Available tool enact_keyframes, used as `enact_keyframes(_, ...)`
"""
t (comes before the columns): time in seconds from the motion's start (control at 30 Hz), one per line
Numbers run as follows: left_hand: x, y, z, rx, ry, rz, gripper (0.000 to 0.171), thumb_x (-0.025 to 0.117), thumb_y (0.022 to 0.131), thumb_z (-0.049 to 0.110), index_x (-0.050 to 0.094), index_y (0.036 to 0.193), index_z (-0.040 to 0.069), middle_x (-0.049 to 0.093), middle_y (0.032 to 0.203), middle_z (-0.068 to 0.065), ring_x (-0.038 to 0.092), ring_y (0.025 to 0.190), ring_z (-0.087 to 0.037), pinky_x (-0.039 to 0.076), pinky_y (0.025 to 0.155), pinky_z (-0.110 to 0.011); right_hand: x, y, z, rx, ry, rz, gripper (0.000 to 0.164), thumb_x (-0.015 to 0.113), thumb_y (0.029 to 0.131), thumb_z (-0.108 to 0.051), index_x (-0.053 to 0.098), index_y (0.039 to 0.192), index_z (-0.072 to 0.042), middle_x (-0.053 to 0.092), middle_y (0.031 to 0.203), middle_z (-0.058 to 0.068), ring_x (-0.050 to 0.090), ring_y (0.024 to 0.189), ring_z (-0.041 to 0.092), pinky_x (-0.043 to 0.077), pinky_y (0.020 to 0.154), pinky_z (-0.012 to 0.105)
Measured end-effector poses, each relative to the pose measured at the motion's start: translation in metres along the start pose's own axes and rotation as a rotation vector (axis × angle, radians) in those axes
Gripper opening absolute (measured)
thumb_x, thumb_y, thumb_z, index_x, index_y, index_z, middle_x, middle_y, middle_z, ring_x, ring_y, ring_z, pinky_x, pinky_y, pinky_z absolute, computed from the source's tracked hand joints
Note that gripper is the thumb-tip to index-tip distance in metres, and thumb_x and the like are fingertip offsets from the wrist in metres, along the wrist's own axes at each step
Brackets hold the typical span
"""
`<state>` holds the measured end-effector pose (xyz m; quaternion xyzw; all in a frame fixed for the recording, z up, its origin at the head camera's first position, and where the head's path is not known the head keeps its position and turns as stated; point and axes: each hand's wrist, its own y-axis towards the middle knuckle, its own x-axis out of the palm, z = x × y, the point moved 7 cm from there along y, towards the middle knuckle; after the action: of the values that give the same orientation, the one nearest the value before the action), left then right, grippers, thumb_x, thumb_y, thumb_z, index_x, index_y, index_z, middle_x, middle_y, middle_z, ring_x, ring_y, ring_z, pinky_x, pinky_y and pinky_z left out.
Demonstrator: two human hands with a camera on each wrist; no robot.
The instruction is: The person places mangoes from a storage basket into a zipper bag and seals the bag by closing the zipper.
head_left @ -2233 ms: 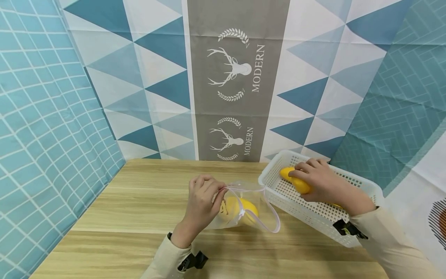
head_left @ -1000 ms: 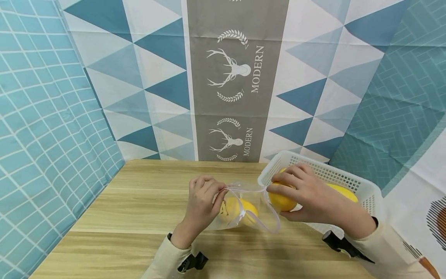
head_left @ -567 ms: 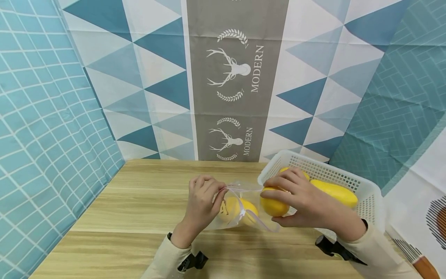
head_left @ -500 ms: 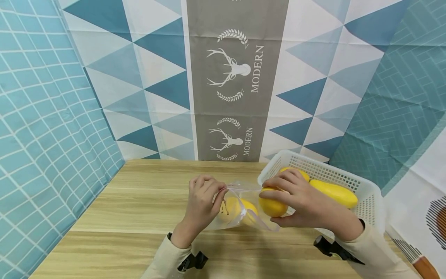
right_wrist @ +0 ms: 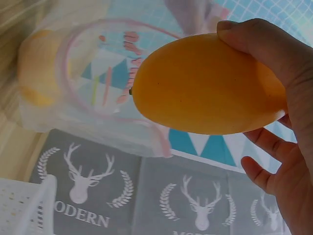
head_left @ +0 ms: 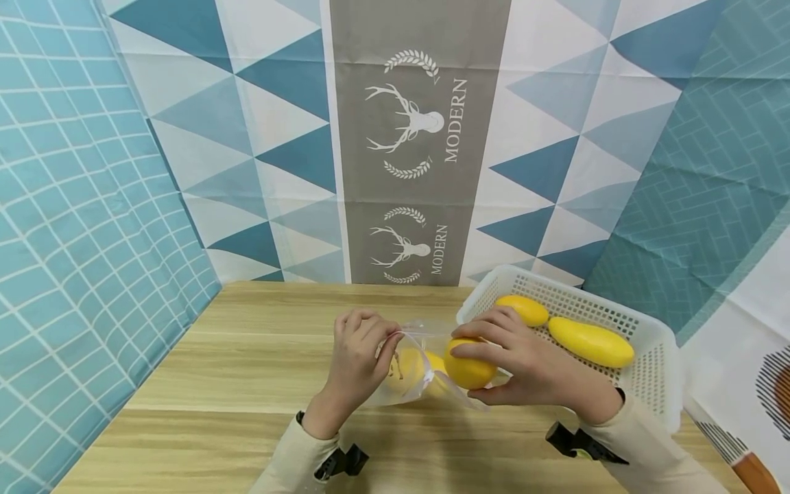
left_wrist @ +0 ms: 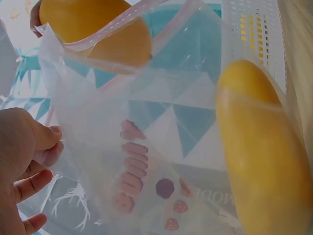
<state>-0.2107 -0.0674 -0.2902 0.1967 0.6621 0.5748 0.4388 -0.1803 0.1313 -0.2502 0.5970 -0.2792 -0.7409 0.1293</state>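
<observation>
My left hand (head_left: 356, 357) pinches the edge of a clear zip bag (head_left: 390, 394) between thumb and fingers. The bag has a pinkish zip rim and printed pictures, and its mouth gapes to the right. Inside it lies a yellow mango-like fruit (left_wrist: 261, 152), seen through the plastic in the left wrist view. My right hand (head_left: 527, 360) grips a second yellow mango (head_left: 470, 363) at the bag's mouth. In the right wrist view this mango (right_wrist: 205, 85) points its stem end toward the opening; the thumb lies over its top side, and part of the palm side is hidden.
A white perforated basket (head_left: 665, 363) stands at the right on the wooden table (head_left: 247, 384). It holds a shorter yellow fruit (head_left: 523, 310) and a longer yellow fruit (head_left: 591, 342). Patterned cloth (head_left: 426, 171) hangs behind the table's far edge.
My right hand has lifted the mango out of the basket and carried it left to the bag's mouth. My left hand has kept its place on the bag edge.
</observation>
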Motion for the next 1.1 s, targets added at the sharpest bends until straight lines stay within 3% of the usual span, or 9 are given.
enact_keyframes(0.23, 0.0, -0.001, 0.0, 0.002, 0.008, 0.005, 0.026, 0.058, 0.102, 0.023, 0.068, 0.086, 0.006, 0.067, 0.079, -0.004, 0.057, 0.09, -0.029, 0.036, 0.084, -0.051, 0.016, -0.004, 0.006, -0.032, 0.013, -0.02, 0.059, 0.089, 0.075, -0.029, 0.062, 0.124, -0.012, 0.061, 0.126, 0.007, 0.055, 0.112, 0.024, 0.039, 0.092, 0.044)
enact_keyframes(0.4, 0.0, -0.001, 0.0, 0.021, 0.007, 0.018, 0.007, 0.072, 0.089, 0.009, 0.068, 0.086, 0.005, 0.066, 0.08, -0.004, 0.057, 0.09, -0.029, 0.036, 0.082, -0.052, 0.027, -0.005, 0.007, -0.097, 0.022, 0.003, 0.053, 0.087, 0.078, -0.029, 0.062, 0.121, -0.01, 0.062, 0.124, 0.008, 0.056, 0.111, 0.024, 0.039, 0.091, 0.044)
enact_keyframes(0.47, 0.0, -0.001, 0.0, 0.019, 0.008, 0.016, 0.007, 0.075, 0.085, 0.005, 0.068, 0.086, 0.005, 0.067, 0.08, -0.004, 0.057, 0.09, -0.028, 0.036, 0.082, -0.051, 0.031, -0.005, 0.007, -0.113, 0.02, 0.002, 0.053, 0.088, 0.077, -0.029, 0.062, 0.12, -0.011, 0.062, 0.124, 0.008, 0.057, 0.112, 0.023, 0.039, 0.091, 0.044)
enact_keyframes(0.6, -0.001, 0.0, 0.0, 0.003, 0.011, 0.003, 0.007, 0.071, 0.091, 0.01, 0.068, 0.086, 0.006, 0.067, 0.08, -0.002, 0.057, 0.091, -0.027, 0.036, 0.083, -0.05, 0.04, -0.006, 0.006, -0.142, -0.011, -0.008, 0.06, 0.093, 0.069, -0.027, 0.062, 0.118, -0.012, 0.062, 0.123, 0.007, 0.058, 0.112, 0.022, 0.039, 0.09, 0.046)
enact_keyframes(0.7, -0.001, 0.0, 0.001, 0.015, 0.014, 0.011, 0.016, 0.064, 0.098, 0.017, 0.068, 0.087, 0.006, 0.067, 0.08, -0.002, 0.057, 0.09, -0.027, 0.036, 0.083, -0.05, 0.047, -0.006, 0.004, -0.163, -0.054, -0.013, 0.066, 0.096, 0.062, -0.024, 0.062, 0.117, -0.013, 0.063, 0.123, 0.007, 0.059, 0.112, 0.022, 0.041, 0.089, 0.049)
enact_keyframes(0.83, -0.001, 0.0, 0.002, 0.028, 0.017, 0.02, 0.025, 0.057, 0.103, 0.022, 0.068, 0.087, 0.007, 0.067, 0.08, -0.001, 0.057, 0.09, -0.027, 0.036, 0.083, -0.05, 0.055, -0.007, 0.002, -0.184, -0.12, -0.014, 0.068, 0.097, 0.061, -0.026, 0.062, 0.118, -0.015, 0.063, 0.125, 0.005, 0.059, 0.113, 0.021, 0.042, 0.088, 0.052)
enact_keyframes(1.1, -0.001, 0.0, 0.002, 0.027, 0.014, 0.024, 0.026, 0.056, 0.103, 0.023, 0.067, 0.086, 0.007, 0.066, 0.079, -0.001, 0.057, 0.089, -0.027, 0.036, 0.083, -0.05, 0.063, -0.006, 0.002, -0.184, -0.182, -0.032, 0.072, 0.096, 0.061, -0.033, 0.061, 0.122, -0.017, 0.062, 0.128, 0.003, 0.06, 0.114, 0.019, 0.043, 0.088, 0.053)
